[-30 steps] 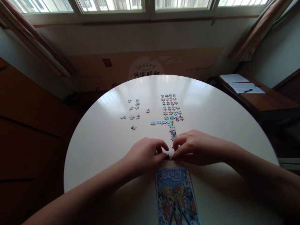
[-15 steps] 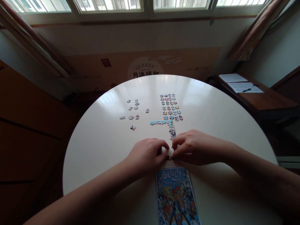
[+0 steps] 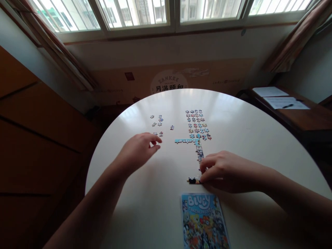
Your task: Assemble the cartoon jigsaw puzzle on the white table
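- Left hand [image 3: 137, 151] here, thumb and fingers parted, just to the near side of the loose puzzle pieces [image 3: 161, 134] on the left.
- Over on the right, the right hand [image 3: 221, 169] has bent fingertips at the right end of the short near strip [image 3: 193, 181]; pinching or pressing, can't tell!
- That hand partly covers the joined border [image 3: 199, 152], which runs away to the blue row [image 3: 184, 140].
- Beyond, single pieces in rows [image 3: 196, 130]; nearest on the desk [image 3: 249, 138], the Bluey sheet [image 3: 203, 224].
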